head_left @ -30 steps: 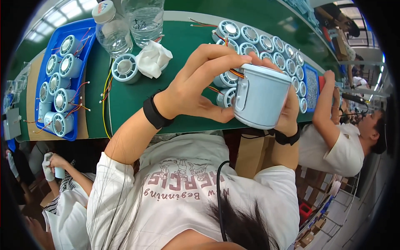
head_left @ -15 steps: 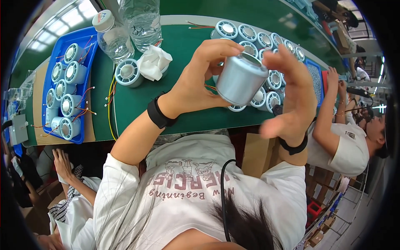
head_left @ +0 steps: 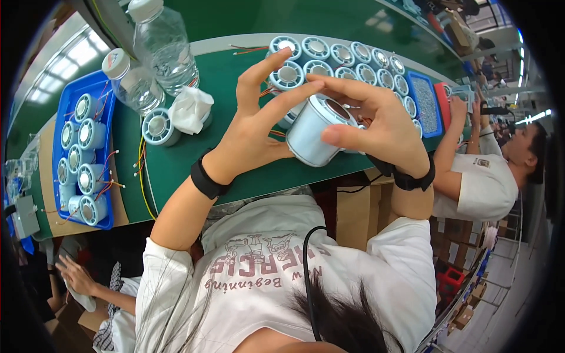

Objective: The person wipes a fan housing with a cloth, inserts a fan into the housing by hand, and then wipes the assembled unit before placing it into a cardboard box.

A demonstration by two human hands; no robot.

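Observation:
A light-blue metal cylinder [head_left: 309, 134], shaped like a small motor housing, hangs tilted above the green bench, its rimmed end facing up and right. My left hand [head_left: 247, 132] holds its left side, with the thumb low and one fingertip at the upper rim; another finger sticks up, off the cylinder. My right hand [head_left: 385, 120] is closed round the rimmed end, thumb across the front and fingers behind. Part of the rim's inside is hidden by these fingers. Beyond both hands stand rows of similar light-blue motors [head_left: 316, 47] with slotted round tops.
At left, a blue tray [head_left: 88, 86] holds several wired motors. Two clear bottles [head_left: 162, 50] stand near a crumpled white tissue [head_left: 191, 110] and a single motor [head_left: 158, 126]. A blue tray [head_left: 419, 75] of grey bits lies at right, near a co-worker [head_left: 477, 182].
My right hand, open and apart from the cylinder before, now grips its rimmed end. The cylinder has come lower and tilts more. The whole view has shifted a little.

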